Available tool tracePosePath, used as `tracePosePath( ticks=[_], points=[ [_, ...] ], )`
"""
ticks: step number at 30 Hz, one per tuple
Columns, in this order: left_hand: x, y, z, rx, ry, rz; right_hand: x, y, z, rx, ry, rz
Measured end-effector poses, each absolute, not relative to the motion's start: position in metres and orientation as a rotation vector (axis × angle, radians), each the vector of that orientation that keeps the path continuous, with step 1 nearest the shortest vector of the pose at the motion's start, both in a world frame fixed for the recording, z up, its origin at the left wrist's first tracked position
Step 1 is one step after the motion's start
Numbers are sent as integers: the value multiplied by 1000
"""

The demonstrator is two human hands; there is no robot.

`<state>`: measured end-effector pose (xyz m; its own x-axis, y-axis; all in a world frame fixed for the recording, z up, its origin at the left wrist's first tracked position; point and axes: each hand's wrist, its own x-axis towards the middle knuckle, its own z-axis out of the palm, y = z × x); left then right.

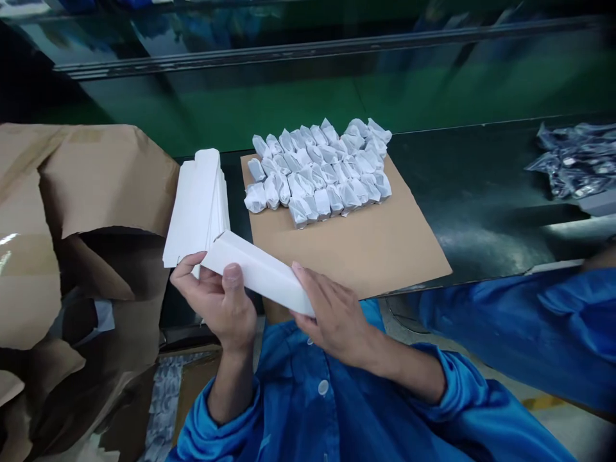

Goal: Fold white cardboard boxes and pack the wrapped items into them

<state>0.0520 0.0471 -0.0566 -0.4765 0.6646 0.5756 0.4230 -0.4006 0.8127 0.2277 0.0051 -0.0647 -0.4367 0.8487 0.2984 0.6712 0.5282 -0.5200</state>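
"Start with the head view, since it shows both hands. Where is the white box [262, 273]?"

"Between them, slanting from far left down to near right. It is in front of the person's blue jacket [312, 398], and the near edge of the cardboard sheet [337, 256] lies just beyond it"

"And the left hand [219, 298]?"

"At the box's far left end, palm turned up. The thumb presses the near side and the bent fingers go round the end, so the hand grips it; part of those fingers is hidden by the box"

"The right hand [332, 314]?"

"It grips the near right end. Its fingers reach along the far side and top, with the thumb lower down on the near side"

"What lies around the hands?"

"Just beyond the left hand is a stack of flat white cartons [190, 199], a little fanned out on the dark table [462, 173]. Right of that, on the far part of the sheet, sit close rows of white-wrapped pieces [317, 167], well apart from both hands"

"Farther out?"

"At the left, a large brown carton [110, 179] has its flaps spread. At the far right there is a heap of clear plastic bags [580, 160], and nearer, another person's blue sleeve [505, 321]"

"Can you tell what is inside the box they hold?"

"No, its inside is hidden from this angle"
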Motion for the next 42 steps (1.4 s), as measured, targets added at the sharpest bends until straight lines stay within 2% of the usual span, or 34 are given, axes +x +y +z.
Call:
tracePosePath(
  ticks=[2, 5, 7, 9, 12, 14, 16, 19, 21, 25, 29, 32, 37, 42],
  points=[
    [42, 36, -45, 1995, 1614, 1790, 238, 14, -58, -1191, -2326, 494],
    [27, 17, -32, 2809, 1453, 986, 257, 34, -33, -1005, -2630, 632],
    [18, 10, -34, 2956, 1364, 525, 263, 53, -14, -796, -2761, 704],
    [12, 6, -42, 2880, 1472, 349, 261, 77, -3, -803, -2714, 627],
    [5, 3, -58, 2557, 1801, 356, 242, 119, -9, -1277, -2485, 221],
    [1, -1, -65, 2325, 1944, 355, 226, 137, -26, -1409, -2494, -23],
    [-2, -8, -69, 2155, 2024, 381, 214, 140, -46, -1270, -2660, -110],
    [-12, -17, -74, 1999, 2103, 525, 216, 125, -64, -911, -2848, -52],
    [-20, -21, -76, 1927, 2158, 608, 228, 117, -63, -839, -2826, -48],
    [-28, -21, -78, 1825, 2192, 648, 240, 136, -46, -1029, -2746, -171],
    [-22, -16, -74, 1856, 2131, 654, 223, 169, -39, -710, -3043, -285],
    [-18, -16, -72, 1885, 2109, 709, 214, 167, -37, -663, -2989, -141],
    [-22, -19, -70, 1855, 2161, 723, 221, 119, -40, -753, -2939, 380],
    [-24, -15, -68, 1813, 2205, 716, 226, 92, -57, -788, -2910, 444]
  ],
)
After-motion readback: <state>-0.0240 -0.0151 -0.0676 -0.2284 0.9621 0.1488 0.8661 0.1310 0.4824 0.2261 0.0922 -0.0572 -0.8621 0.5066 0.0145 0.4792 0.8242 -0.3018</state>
